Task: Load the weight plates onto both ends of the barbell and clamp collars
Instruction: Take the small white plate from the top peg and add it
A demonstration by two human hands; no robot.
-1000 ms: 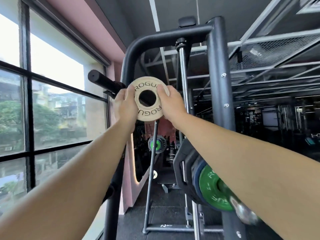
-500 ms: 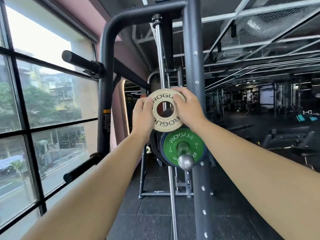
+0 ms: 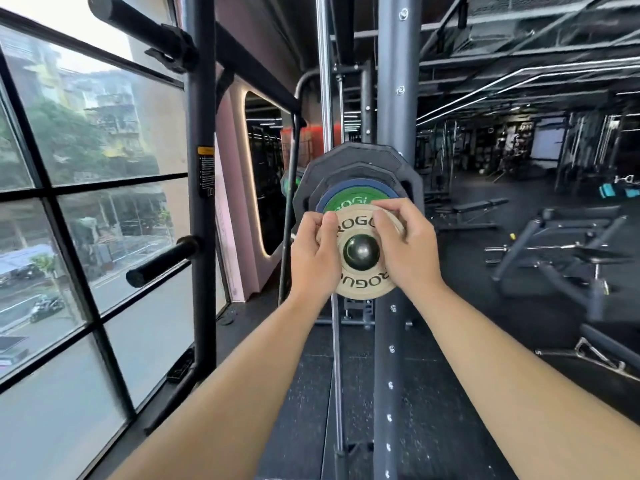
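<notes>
**FITTING THE SMALL PLATE TO THE BAR END**

**Head view: position.** The tan plate (image 3: pixel 363 285) is held upright with its centre hole over the rounded bar end (image 3: pixel 362 251). It is the nearest item of the stack, just in front of the green plate (image 3: pixel 349 202). The left hand (image 3: pixel 313 258) grips the left rim. The right hand (image 3: pixel 405 251) grips the upper right rim. On both, the fingers curl over the edge and the thumbs lie on the near face.

**Head view: procedure.**
1. Keep the plate square to the bar; a tilted plate is likely to bind.
2. Push evenly with both hands.
3. Move the fingers off the far face before the plates meet, to avoid a pinch.
4. Seat it flush, leaving bar length for a collar.

**Head view: count.**
- Tan plate: one. Green plate: one.
- Blue plate (image 3: pixel 356 184): one.
- Black plates (image 3: pixel 346 157): apparently two.
- Pegs (image 3: pixel 161 259) on the left post: two.
- Collars: none in view.
- The bar's far end is hidden.
</notes>
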